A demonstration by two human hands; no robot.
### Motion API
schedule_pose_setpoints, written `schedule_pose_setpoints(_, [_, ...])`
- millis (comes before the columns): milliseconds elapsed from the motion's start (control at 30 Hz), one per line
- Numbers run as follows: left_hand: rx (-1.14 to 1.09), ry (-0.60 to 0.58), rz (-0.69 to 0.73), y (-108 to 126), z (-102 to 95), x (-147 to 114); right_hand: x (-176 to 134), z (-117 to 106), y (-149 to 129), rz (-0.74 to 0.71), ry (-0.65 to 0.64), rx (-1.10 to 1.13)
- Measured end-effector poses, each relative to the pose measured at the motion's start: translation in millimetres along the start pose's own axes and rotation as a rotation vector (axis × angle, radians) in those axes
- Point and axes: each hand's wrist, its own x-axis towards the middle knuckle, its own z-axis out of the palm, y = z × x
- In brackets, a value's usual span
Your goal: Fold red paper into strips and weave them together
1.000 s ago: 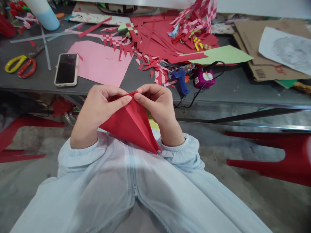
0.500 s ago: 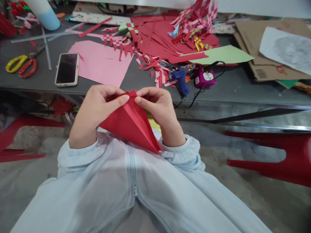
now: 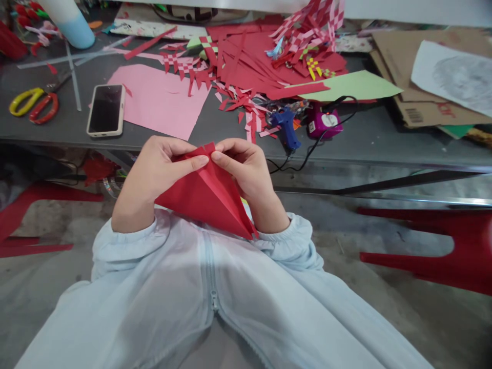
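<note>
A folded sheet of red paper (image 3: 203,200) is held just in front of the table edge, above my lap. It has a long crease and narrows to a point at the lower right. My left hand (image 3: 154,174) pinches its top edge, thumb on the near face and fingers behind. Close beside it, my right hand (image 3: 246,169) pinches the same edge from the other side. A small slit or gap shows in the paper between the two thumbs. The fingers behind the sheet are partly hidden.
On the dark table (image 3: 161,130) lie a phone (image 3: 106,110), scissors (image 3: 38,102), pink paper (image 3: 165,97), red paper scraps (image 3: 246,61) and a blue glue gun (image 3: 286,125) beside a purple box (image 3: 324,122). Cardboard (image 3: 400,82) sits at the right. Red stools (image 3: 461,246) stand below.
Both hands have drawn slightly closer together at the paper's top edge, the left thumb shifting a little right. The paper's lower tip has risen slightly.
</note>
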Motion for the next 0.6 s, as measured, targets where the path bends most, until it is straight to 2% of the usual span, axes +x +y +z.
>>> schedule_pose_setpoints(433, [-0.056, 0.001, -0.005, 1.3, 0.7, -1.4, -2.4, 1.9, -0.5, 0.001, 0.021, 0.058])
schedule_pose_setpoints(600, [0.03, 0.017, 0.031, -2.5, -0.2, 2.2, 0.2, -6.3, -0.4, 0.097, -0.066, 0.067])
